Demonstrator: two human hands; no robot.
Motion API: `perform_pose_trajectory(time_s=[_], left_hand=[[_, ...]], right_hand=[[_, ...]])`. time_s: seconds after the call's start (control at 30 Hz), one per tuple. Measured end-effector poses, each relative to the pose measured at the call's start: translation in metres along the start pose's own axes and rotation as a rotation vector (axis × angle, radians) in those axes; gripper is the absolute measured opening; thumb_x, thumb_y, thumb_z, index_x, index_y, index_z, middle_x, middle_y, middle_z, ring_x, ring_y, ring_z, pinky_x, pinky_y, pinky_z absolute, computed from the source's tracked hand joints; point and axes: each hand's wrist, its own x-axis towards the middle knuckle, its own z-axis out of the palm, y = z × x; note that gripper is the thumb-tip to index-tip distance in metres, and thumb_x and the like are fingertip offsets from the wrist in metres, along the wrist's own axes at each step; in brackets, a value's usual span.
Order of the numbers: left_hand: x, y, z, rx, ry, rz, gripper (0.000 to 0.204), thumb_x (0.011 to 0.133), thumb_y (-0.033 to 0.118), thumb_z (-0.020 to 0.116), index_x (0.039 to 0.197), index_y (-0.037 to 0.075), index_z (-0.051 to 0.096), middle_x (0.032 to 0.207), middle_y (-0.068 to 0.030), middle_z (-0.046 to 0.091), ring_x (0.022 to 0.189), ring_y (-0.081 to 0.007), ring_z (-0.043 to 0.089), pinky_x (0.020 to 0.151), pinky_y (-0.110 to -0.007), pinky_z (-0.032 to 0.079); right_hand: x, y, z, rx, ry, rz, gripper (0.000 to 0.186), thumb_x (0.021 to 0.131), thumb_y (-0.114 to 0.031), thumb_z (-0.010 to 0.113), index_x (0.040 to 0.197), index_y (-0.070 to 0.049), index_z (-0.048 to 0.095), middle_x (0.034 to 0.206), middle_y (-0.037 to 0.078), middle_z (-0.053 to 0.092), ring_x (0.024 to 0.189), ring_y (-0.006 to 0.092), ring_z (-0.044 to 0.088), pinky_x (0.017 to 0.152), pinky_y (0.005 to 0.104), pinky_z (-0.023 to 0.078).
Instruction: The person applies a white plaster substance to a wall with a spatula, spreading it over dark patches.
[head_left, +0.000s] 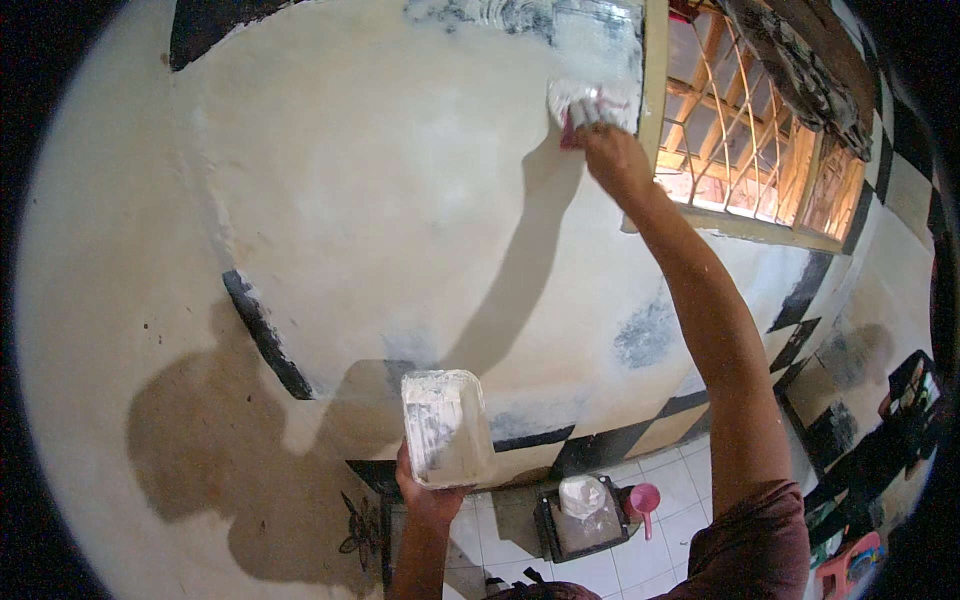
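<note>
My right hand (pixel 612 158) reaches up the wall (pixel 400 190), closed on a paint tool (pixel 585 118), apparently a brush, with red and grey parts. The tool touches a patch of wet white coating beside the window frame (pixel 652 100); its tip is partly lost in the white. Low in the view, my left hand (pixel 425 495) grips a shallow rectangular plastic tray (pixel 445 430) smeared inside with white paint or filler, its fingers partly hidden behind it. My arm throws a long shadow across the pale, patchy wall.
A barred window (pixel 720 150) has dark cloth (pixel 800 70) hanging over it. Below, on white floor tiles (pixel 620 570), stand a dark stand (pixel 580 535) bearing a white bag (pixel 582 495) and a pink dipper (pixel 644 500). A red stool (pixel 835 575) and dark, unclear items sit at right.
</note>
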Motion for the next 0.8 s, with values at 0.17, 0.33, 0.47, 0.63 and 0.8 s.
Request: perform_pose_trajectory(time_s=[0.17,0.33,0.47,0.63,0.8], left_hand=[[0.0,0.001,0.002,-0.178,0.007,-0.083,0.056,0.09,0.054,0.043,0.131,0.016,0.052,0.123,-0.0057,0.06,0.109,-0.0311,0.06,0.089,-0.055,0.05],[-0.014,-0.003,0.001,-0.186,-0.014,-0.073,0.059,0.09,0.054,0.042,0.135,0.016,0.049,0.128,-0.0081,0.057,0.11,-0.0337,0.06,0.088,-0.058,0.051],[-0.013,-0.008,-0.016,-0.176,-0.058,-0.077,0.062,0.09,0.056,0.042,0.138,0.016,0.046,0.129,-0.01,0.055,0.112,-0.0351,0.059,0.084,-0.059,0.053],[-0.016,0.003,-0.028,-0.144,-0.103,-0.038,0.063,0.09,0.055,0.042,0.139,0.016,0.045,0.13,-0.0107,0.055,0.113,-0.0364,0.059,0.082,-0.059,0.054],[-0.008,-0.009,-0.027,-0.158,-0.095,-0.019,0.063,0.09,0.055,0.041,0.139,0.015,0.045,0.13,-0.0104,0.055,0.115,-0.0358,0.058,0.084,-0.061,0.053]], right_hand=[[-0.004,0.016,-0.047,0.023,-0.269,0.24,0.043,0.08,0.001,0.05,0.119,-0.011,0.063,0.101,0.023,0.067,0.09,0.0385,0.067,0.082,0.046,0.053],[0.083,0.068,-0.094,-0.164,-0.027,0.152,0.056,0.076,0.005,0.05,0.128,-0.015,0.06,0.102,0.022,0.067,0.09,0.0371,0.068,0.081,0.0465,0.054],[0.13,0.102,-0.091,-0.258,0.099,0.104,0.053,0.077,0.002,0.055,0.124,-0.022,0.063,0.102,0.018,0.069,0.087,0.0337,0.069,0.071,0.0435,0.058],[0.156,0.056,-0.092,-0.221,-0.045,0.124,0.031,0.08,-0.002,0.048,0.107,-0.003,0.065,0.105,0.017,0.068,0.1,0.0363,0.063,0.086,0.0436,0.05],[0.154,0.068,-0.045,-0.332,0.019,-0.164,0.046,0.08,-0.001,0.057,0.118,-0.024,0.066,0.104,0.012,0.069,0.088,0.0325,0.069,0.076,0.0436,0.057]])
